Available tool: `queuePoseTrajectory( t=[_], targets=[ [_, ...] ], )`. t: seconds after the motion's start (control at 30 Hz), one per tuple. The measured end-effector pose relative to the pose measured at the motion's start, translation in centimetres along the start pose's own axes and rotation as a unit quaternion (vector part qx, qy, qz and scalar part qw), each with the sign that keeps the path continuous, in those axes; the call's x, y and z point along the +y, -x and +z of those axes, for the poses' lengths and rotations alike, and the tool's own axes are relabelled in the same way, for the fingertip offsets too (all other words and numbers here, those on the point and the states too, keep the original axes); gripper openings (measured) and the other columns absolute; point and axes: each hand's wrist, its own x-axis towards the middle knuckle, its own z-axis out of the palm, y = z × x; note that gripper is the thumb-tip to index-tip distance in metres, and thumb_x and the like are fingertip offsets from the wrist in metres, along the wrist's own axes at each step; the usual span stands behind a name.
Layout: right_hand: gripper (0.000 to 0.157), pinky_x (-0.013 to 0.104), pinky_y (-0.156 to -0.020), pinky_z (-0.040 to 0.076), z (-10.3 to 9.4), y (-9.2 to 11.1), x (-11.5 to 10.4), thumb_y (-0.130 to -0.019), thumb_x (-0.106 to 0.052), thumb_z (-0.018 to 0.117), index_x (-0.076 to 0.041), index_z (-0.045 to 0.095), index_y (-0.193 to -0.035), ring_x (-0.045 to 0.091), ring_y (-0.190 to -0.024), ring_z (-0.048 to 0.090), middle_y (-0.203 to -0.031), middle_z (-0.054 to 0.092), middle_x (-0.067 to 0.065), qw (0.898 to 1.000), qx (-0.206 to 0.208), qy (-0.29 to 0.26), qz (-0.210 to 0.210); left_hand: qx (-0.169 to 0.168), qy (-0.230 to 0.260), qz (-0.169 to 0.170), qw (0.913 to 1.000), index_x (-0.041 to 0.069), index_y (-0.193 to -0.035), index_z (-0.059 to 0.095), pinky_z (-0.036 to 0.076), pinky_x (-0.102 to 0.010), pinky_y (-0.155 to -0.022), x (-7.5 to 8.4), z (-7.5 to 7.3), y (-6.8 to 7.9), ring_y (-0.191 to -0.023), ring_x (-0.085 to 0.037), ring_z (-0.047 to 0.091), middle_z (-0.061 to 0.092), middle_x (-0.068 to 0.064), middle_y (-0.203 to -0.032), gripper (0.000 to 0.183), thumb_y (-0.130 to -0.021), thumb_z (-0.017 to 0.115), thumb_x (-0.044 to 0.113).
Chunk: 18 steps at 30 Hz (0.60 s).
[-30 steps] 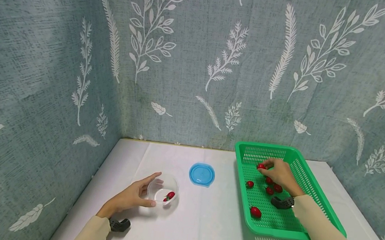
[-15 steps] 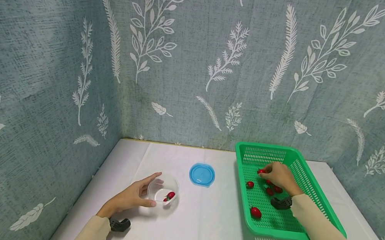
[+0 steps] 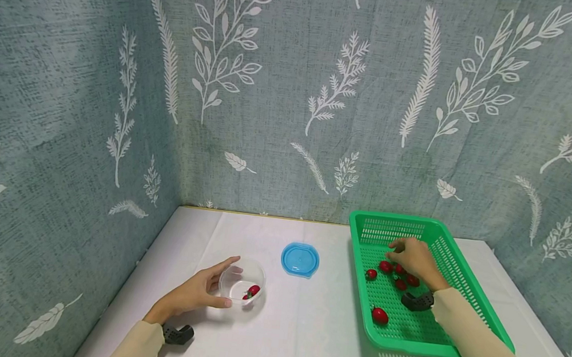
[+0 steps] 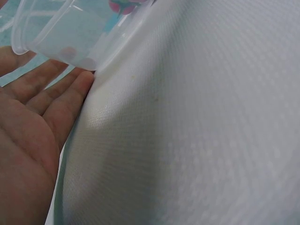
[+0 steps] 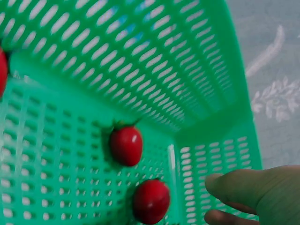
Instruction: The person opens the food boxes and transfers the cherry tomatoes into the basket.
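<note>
My left hand (image 3: 198, 292) is around a clear plastic container (image 3: 238, 274), thumb on the near side and fingers on the far side. Small red cherry tomatoes (image 3: 253, 290) lie inside it. In the left wrist view the fingers (image 4: 70, 101) touch the wall of the clear container (image 4: 65, 33). On the right, my right hand (image 3: 414, 260) hovers inside a green basket (image 3: 419, 348), thumb and fingertips apart with nothing between them. Just below its fingertips is a cherry tomato (image 3: 385, 267). The right wrist view shows two tomatoes on the basket floor, one a stemmed tomato (image 5: 126, 145).
A blue lid (image 3: 300, 260) lies on the white tablecloth (image 3: 297, 329) between container and basket. Several more tomatoes are in the basket, one lone tomato (image 3: 379, 316) near its front left corner. A patterned curtain (image 3: 283, 103) hangs behind the table.
The right hand lowered a cherry tomato toward the basket floor and let go of it; the tomato now lies beside the others. The left hand and container have stayed still.
</note>
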Motion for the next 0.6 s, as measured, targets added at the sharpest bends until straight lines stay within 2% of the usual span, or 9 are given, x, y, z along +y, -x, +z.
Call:
queuePoseTrajectory(
  t=[0.17,0.3,0.4,0.6],
  targets=[
    [0.032,0.052,-0.077,0.056,-0.3,0.2,-1.8,-0.096,-0.018,0.073,0.004,0.072,-0.119,0.034,-0.09,0.068,-0.105,0.073,0.018,0.999,0.03,-0.01,-0.022,-0.003,0.005,-0.001,1.0,0.029,-0.166,0.02,0.03,-0.043,-0.119,0.0,-0.1,0.0,-0.154,-0.034,0.018,0.014,-0.01,-0.171,0.102,-0.088,0.084,0.015],
    [0.029,0.053,-0.078,0.055,-0.4,0.4,-3.6,-0.096,-0.017,0.073,0.003,0.073,-0.117,0.036,-0.093,0.068,-0.103,0.074,0.017,0.997,0.047,-0.017,-0.056,-0.006,0.006,0.002,1.0,0.027,-0.166,0.018,0.033,-0.036,-0.118,-0.1,-0.1,-0.1,-0.154,-0.034,0.019,0.015,-0.012,-0.17,0.103,-0.088,0.084,0.014],
    [0.027,0.053,-0.079,0.055,-0.3,0.4,-4.9,-0.097,-0.018,0.073,0.001,0.074,-0.117,0.035,-0.095,0.068,-0.104,0.074,0.015,0.996,0.052,-0.027,-0.072,-0.007,0.003,0.007,0.9999,0.024,-0.167,0.018,0.033,-0.034,-0.118,-0.1,-0.1,-0.1,-0.154,-0.033,0.02,0.017,-0.012,-0.17,0.104,-0.088,0.084,0.014],
    [0.028,0.045,-0.072,0.055,0.6,0.2,-7.1,-0.097,-0.019,0.074,-0.002,0.074,-0.119,0.028,-0.088,0.067,-0.105,0.074,0.012,0.993,0.039,-0.052,-0.094,-0.003,-0.009,0.01,0.9999,0.023,-0.167,0.018,0.032,-0.033,-0.118,0.0,-0.1,-0.1,-0.155,-0.033,0.017,0.017,-0.012,-0.17,0.103,-0.089,0.084,0.015]
  ],
)
